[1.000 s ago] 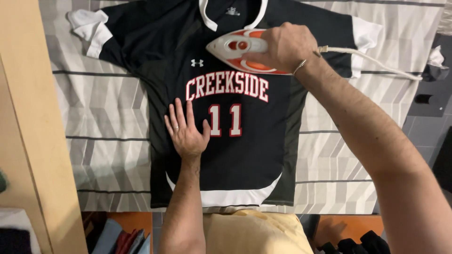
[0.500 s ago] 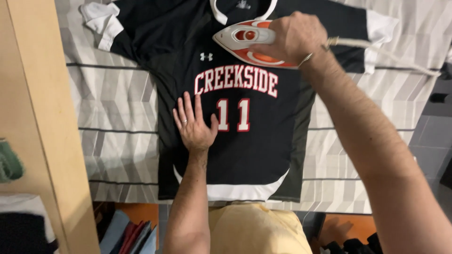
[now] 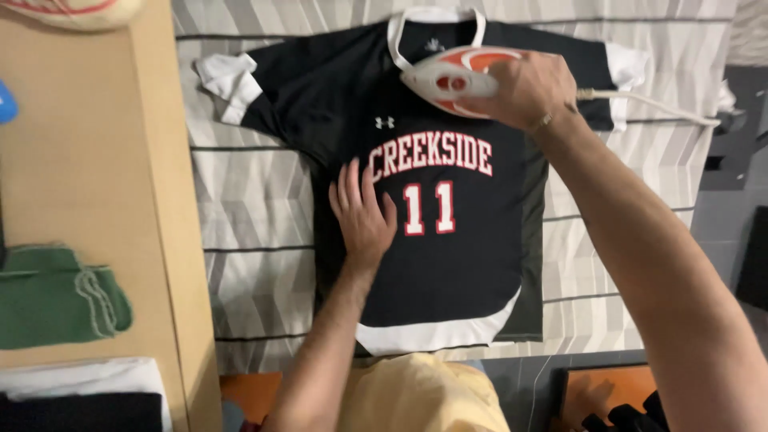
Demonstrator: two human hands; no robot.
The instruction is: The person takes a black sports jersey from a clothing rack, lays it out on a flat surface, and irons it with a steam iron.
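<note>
Iron (image 3: 456, 80) shifted collarward; one jersey (image 3: 448, 256), two hands.

No packages, signs or screens show. The only markings are printed on the black jersey (image 3: 448, 264) lying flat on the striped cover: an arched row of red, white-edged lettering, numerals below it, and a small white emblem above.

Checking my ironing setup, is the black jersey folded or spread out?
Spread out: the black jersey lies flat, front up, both sleeves out, on the striped cover.
</note>
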